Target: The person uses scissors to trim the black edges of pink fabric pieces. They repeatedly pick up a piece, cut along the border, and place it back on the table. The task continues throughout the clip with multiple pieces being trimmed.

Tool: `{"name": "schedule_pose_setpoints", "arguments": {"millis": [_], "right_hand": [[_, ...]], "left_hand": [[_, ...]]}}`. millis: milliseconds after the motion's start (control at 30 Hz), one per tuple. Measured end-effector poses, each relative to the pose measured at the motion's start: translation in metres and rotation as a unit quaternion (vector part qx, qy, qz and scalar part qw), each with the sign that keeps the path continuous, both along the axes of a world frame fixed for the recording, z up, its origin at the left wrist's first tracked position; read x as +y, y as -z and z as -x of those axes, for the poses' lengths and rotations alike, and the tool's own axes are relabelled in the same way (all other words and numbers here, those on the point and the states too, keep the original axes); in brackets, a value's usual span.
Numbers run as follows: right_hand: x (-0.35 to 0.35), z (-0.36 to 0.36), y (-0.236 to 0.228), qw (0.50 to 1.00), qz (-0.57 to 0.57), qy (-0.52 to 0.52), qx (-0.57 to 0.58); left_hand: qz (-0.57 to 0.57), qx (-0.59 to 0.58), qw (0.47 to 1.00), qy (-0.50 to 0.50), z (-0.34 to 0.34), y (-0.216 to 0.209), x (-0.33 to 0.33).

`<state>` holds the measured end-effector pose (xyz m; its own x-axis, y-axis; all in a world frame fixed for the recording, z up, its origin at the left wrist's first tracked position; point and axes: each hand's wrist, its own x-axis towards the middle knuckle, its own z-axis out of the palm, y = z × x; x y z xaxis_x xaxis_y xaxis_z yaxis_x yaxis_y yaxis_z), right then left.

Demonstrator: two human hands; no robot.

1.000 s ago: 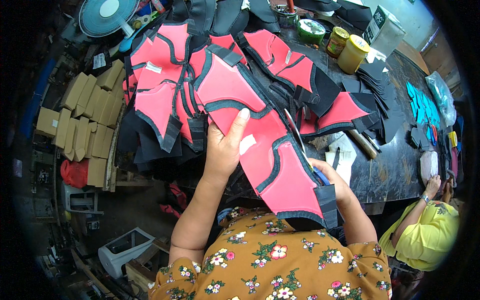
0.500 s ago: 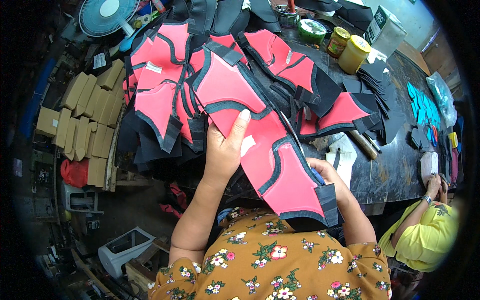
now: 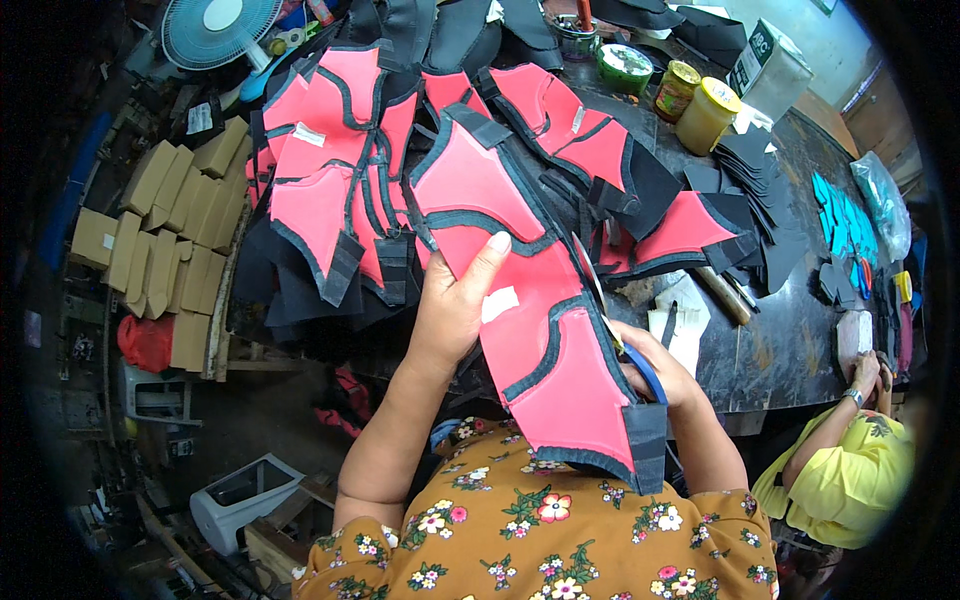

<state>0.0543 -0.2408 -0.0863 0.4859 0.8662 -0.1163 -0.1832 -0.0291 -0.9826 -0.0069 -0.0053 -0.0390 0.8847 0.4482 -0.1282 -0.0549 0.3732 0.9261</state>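
Note:
A long pink fabric piece with black binding (image 3: 535, 290) hangs tilted in front of me. My left hand (image 3: 462, 298) is closed on its left edge, thumb on the pink face and fingers hidden behind. Along its right edge, my right hand (image 3: 655, 365) grips blue-handled scissors (image 3: 642, 370). Their blades (image 3: 590, 265) run beside the black binding, partly covered by the piece; whether they cut into it I cannot tell. A small white label (image 3: 501, 302) shows near my left thumb. Similar pink and black pieces (image 3: 318, 160) lie heaped on the table beyond.
Jars (image 3: 708, 118) and a metal can (image 3: 768, 65) stand at the back right of the dark table (image 3: 790, 350). Stacked black pieces (image 3: 750, 190) lie to the right. Folded brown cartons (image 3: 165, 215) and a fan (image 3: 218, 30) are at left. A co-worker in yellow (image 3: 850, 460) works at far right.
The pink piece has swung more upright, its lower end moving left and down. More of the scissors' blue handle shows. My left hand has shifted slightly right.

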Motion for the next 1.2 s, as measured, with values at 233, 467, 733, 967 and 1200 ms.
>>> {"name": "schedule_pose_setpoints", "arguments": {"millis": [233,467,733,967,1200], "right_hand": [[0.012,-0.005,-0.004,0.999,0.015,0.03,-0.002],[0.009,-0.006,-0.003,0.998,0.043,0.039,0.003],[0.006,-0.004,0.003,0.995,0.062,0.065,-0.03],[0.005,-0.001,0.006,0.997,0.039,0.042,0.047],[0.01,-0.008,0.003,0.998,-0.008,0.03,-0.062]], "left_hand": [[0.002,0.01,1.0,0.028,0.004,0.001,-0.003],[0.005,0.052,0.998,0.032,0.004,-0.004,-0.003],[0.008,0.007,0.999,0.047,0.004,0.001,-0.002],[-0.003,0.013,0.999,0.047,0.009,0.011,-0.007],[-0.041,-0.042,0.996,0.073,0.015,0.029,-0.02]]}}
